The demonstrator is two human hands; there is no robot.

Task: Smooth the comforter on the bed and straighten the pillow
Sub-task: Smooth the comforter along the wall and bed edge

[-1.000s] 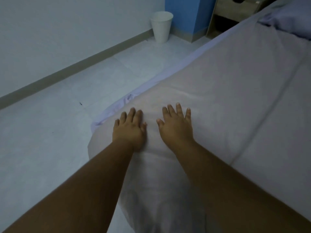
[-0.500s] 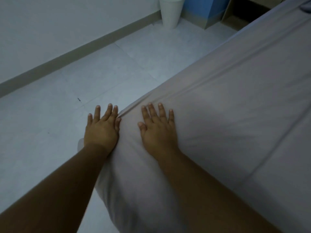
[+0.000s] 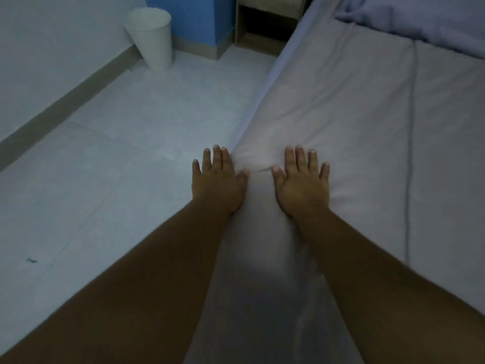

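Note:
A pale pinkish comforter (image 3: pixel 354 114) covers the bed and fills the right half of the view, with a seam running down its length. My left hand (image 3: pixel 217 179) lies flat on the comforter's left edge, fingers spread, partly over the side of the bed. My right hand (image 3: pixel 301 182) presses flat on top of the comforter a hand's width to the right. Small wrinkles bunch between the two hands. A crumpled lavender pillow or bedding (image 3: pixel 420 19) lies at the head of the bed, top right, partly cut off.
Pale tiled floor (image 3: pixel 118 153) stretches along the bed's left side. A white waste bin (image 3: pixel 151 38) stands by the wall at the back. A blue column (image 3: pixel 194 19) and a wooden nightstand (image 3: pixel 265 24) stand beyond it, beside the head of the bed.
Both hands have slid forward along the comforter's left edge toward the head of the bed. The bin, nightstand and pillow have come back into view.

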